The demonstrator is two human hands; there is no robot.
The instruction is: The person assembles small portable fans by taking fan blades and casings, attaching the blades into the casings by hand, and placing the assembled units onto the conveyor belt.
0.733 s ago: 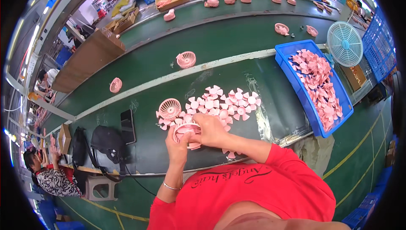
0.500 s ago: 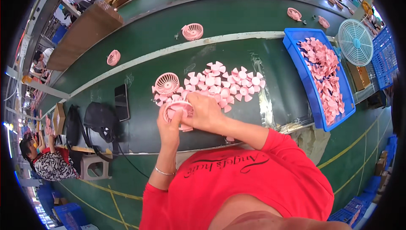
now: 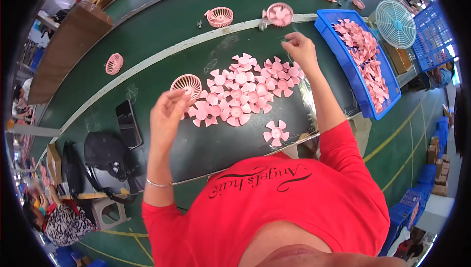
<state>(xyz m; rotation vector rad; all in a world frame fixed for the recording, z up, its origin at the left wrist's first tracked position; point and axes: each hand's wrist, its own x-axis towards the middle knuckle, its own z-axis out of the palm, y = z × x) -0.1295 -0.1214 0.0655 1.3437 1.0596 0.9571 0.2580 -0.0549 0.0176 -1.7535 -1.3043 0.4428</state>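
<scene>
A pink round fan housing with a slotted grille lies at the left end of a pile of pink fan blades. My left hand is at its lower left rim, fingers bent and apart; whether they touch it I cannot tell. My right hand is raised beyond the pile, thumb and fingers parted with nothing between them. Just past it, a pink fan housing with blades inside sits on the pale strip, slightly blurred. One loose fan blade lies near the bench's front edge.
A blue tray heaped with pink blades stands at the right, beside a round fan guard. More housings lie on the green belt beyond. A phone and black bag are at the left. Another person sits far left.
My hands have parted from the housing they held together. That housing, with blades in it, is now on the pale strip. My right hand moved far right, my left toward the grille housing.
</scene>
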